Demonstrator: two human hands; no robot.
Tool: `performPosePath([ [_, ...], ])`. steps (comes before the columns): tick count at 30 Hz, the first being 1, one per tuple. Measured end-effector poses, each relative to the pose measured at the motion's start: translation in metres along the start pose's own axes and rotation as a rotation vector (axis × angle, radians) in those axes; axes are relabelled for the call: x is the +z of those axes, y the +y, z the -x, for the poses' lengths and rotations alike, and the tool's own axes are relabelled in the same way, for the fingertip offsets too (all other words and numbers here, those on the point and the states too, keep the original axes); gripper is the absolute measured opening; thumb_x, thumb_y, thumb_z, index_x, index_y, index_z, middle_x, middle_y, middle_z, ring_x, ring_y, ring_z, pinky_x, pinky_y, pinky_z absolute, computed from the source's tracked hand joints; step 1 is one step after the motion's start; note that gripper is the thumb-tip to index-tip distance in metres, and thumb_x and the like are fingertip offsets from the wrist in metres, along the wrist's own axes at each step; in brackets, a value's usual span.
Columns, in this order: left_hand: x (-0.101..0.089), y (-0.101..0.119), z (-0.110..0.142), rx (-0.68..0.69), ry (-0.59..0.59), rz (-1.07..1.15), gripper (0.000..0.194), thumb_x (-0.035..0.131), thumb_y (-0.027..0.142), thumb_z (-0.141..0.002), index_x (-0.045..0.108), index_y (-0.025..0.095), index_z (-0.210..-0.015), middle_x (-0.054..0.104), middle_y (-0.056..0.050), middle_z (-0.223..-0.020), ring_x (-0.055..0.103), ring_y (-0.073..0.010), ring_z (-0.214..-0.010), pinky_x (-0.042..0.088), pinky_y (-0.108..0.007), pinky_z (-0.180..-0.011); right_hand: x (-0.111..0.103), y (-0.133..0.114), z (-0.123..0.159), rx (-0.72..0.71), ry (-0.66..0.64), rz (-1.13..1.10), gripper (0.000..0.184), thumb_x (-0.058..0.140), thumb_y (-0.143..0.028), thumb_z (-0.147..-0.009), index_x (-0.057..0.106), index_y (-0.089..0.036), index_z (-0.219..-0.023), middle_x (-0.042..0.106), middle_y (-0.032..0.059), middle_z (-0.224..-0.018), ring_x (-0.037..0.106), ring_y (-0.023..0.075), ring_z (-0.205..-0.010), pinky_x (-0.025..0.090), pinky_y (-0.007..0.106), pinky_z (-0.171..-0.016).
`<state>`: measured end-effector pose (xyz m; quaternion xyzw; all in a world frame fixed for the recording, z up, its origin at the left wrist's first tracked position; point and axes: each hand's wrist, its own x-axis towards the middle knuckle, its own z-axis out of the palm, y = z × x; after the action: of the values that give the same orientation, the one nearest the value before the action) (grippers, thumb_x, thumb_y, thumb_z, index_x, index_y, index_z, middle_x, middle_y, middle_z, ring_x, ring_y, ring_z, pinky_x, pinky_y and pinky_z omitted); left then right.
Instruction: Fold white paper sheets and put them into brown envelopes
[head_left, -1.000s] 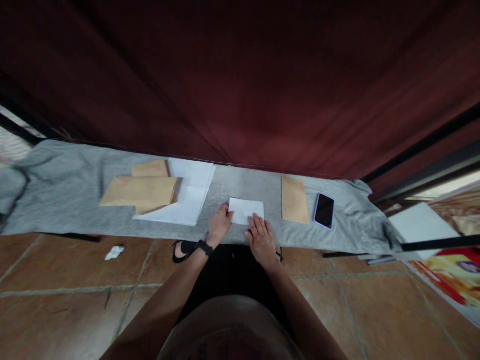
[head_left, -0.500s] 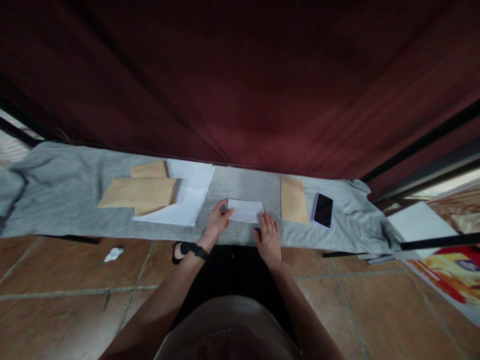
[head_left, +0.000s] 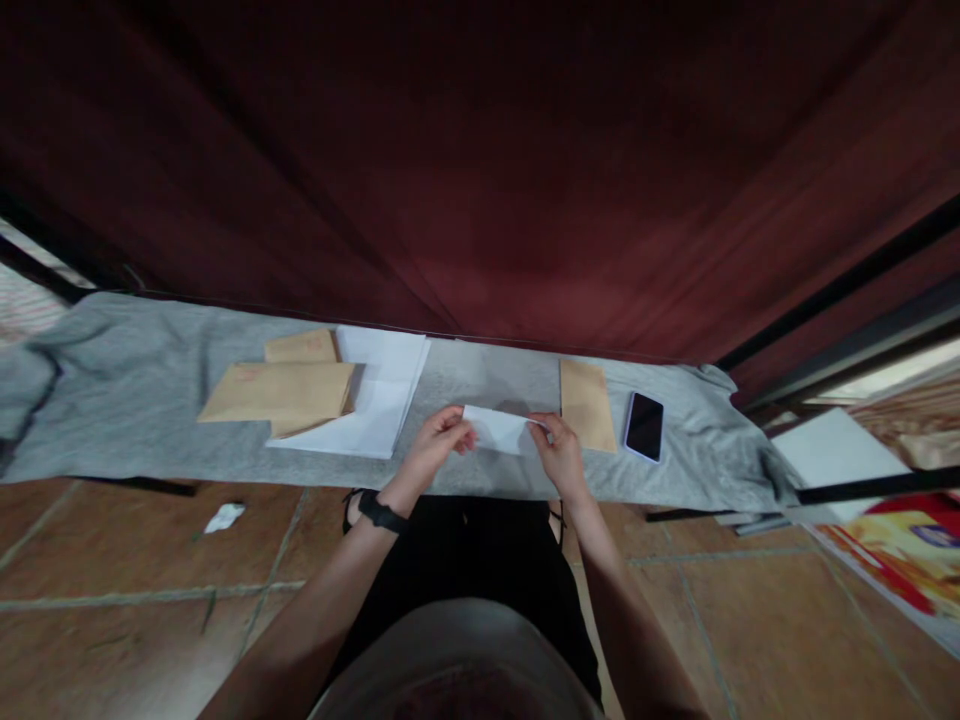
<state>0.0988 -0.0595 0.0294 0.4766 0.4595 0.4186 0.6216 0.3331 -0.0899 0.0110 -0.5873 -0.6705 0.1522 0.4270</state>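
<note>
A folded sheet of white paper [head_left: 498, 430] is held between my two hands, just over the grey cloth [head_left: 480, 478]. My left hand [head_left: 444, 436] pinches its left end, a dark band on that wrist. At the opposite end, the thumb and fingers of my right hand [head_left: 559, 450] close on the paper's upper right corner. To the right of that hand lies a single brown envelope [head_left: 589, 405]. Several more brown envelopes [head_left: 277, 390] are piled at the left, partly covering a stack of white sheets [head_left: 367, 425].
A phone [head_left: 645, 426] with a dark screen lies right of the single envelope. Behind the cloth-covered surface hangs a dark red fabric [head_left: 480, 200]. A white board [head_left: 840, 450] and a red and yellow package [head_left: 911, 545] are at the far right. Crumpled tissue [head_left: 225, 517] lies on the tiled floor.
The paper has been lifted and tilted from lying flat on the cloth. My right hand, flat at the paper's edge before, has moved to the right and now grips its corner.
</note>
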Motion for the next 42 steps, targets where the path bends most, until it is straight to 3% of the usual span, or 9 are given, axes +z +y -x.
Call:
performPosePath([
  [2, -0.002, -0.005, -0.006, 0.046, 0.075, -0.224, 0.028, 0.063, 0.046, -0.082, 0.064, 0.019, -0.083, 0.060, 0.004, -0.061, 0.053, -0.0109, -0.051, 0.039, -0.022, -0.051, 0.003, 0.003, -0.008, 0.012, -0.010, -0.030, 0.022, 0.054, -0.032, -0.098, 0.072, -0.022, -0.104, 0.073, 0.0055, -0.100, 0.069, 0.0199, -0.094, 0.055, 0.032, -0.085],
  [5, -0.004, -0.015, -0.019, 0.074, 0.178, -0.489, 0.025, 0.058, 0.041, -0.084, 0.063, 0.019, -0.074, 0.057, 0.004, -0.060, 0.053, -0.0120, -0.056, 0.038, -0.022, -0.054, 0.014, 0.008, -0.016, 0.055, -0.038, 0.013, 0.021, 0.054, -0.028, -0.096, 0.072, -0.023, -0.106, 0.074, 0.0051, -0.103, 0.070, 0.0197, -0.095, 0.055, 0.031, -0.084],
  [13, -0.006, -0.030, -0.043, 0.015, 0.234, -0.780, 0.022, 0.058, 0.026, -0.086, 0.059, 0.020, -0.065, 0.057, 0.003, -0.062, 0.053, -0.0134, -0.063, 0.034, -0.024, -0.060, 0.043, 0.025, -0.023, 0.130, -0.105, 0.281, 0.030, 0.053, -0.019, -0.095, 0.068, -0.023, -0.120, 0.072, 0.0063, -0.115, 0.070, 0.0202, -0.098, 0.054, 0.031, -0.089],
  [19, -0.003, -0.033, -0.047, -0.064, 0.257, -0.968, 0.016, 0.059, 0.025, -0.091, 0.066, 0.021, -0.078, 0.067, -0.001, -0.073, 0.059, -0.0165, -0.070, 0.035, -0.027, -0.064, 0.061, 0.023, -0.005, -0.047, -0.139, 0.451, 0.035, 0.047, -0.020, -0.099, 0.064, -0.018, -0.130, 0.063, 0.0113, -0.138, 0.057, 0.0240, -0.127, 0.042, 0.041, -0.110],
  [24, 0.001, -0.031, -0.043, -0.112, 0.265, -1.063, 0.016, 0.055, 0.028, -0.095, 0.069, 0.022, -0.092, 0.073, -0.004, -0.086, 0.064, -0.0185, -0.080, 0.039, -0.027, -0.067, 0.079, 0.014, 0.021, -0.137, -0.261, 0.451, 0.041, 0.042, -0.030, -0.104, 0.057, -0.017, -0.140, 0.054, 0.0093, -0.149, 0.048, 0.0218, -0.138, 0.034, 0.041, -0.118],
  [31, 0.006, -0.029, -0.037, -0.144, 0.284, -1.157, 0.018, 0.051, 0.031, -0.097, 0.067, 0.023, -0.103, 0.075, -0.008, -0.099, 0.069, -0.0230, -0.091, 0.045, -0.030, -0.074, 0.073, 0.019, 0.032, -0.089, -0.241, 0.559, 0.048, 0.037, -0.034, -0.106, 0.049, -0.016, -0.148, 0.048, 0.0125, -0.154, 0.042, 0.0264, -0.144, 0.029, 0.047, -0.119],
  [42, 0.011, -0.028, -0.028, -0.145, 0.292, -1.277, 0.026, 0.046, 0.029, -0.100, 0.055, 0.024, -0.124, 0.075, -0.008, -0.100, 0.072, -0.0246, -0.093, 0.051, -0.032, -0.078, 0.068, 0.024, 0.037, -0.070, -0.196, 0.602, 0.050, 0.036, -0.034, -0.106, 0.044, -0.014, -0.151, 0.049, 0.0145, -0.153, 0.043, 0.0274, -0.143, 0.028, 0.049, -0.118],
])
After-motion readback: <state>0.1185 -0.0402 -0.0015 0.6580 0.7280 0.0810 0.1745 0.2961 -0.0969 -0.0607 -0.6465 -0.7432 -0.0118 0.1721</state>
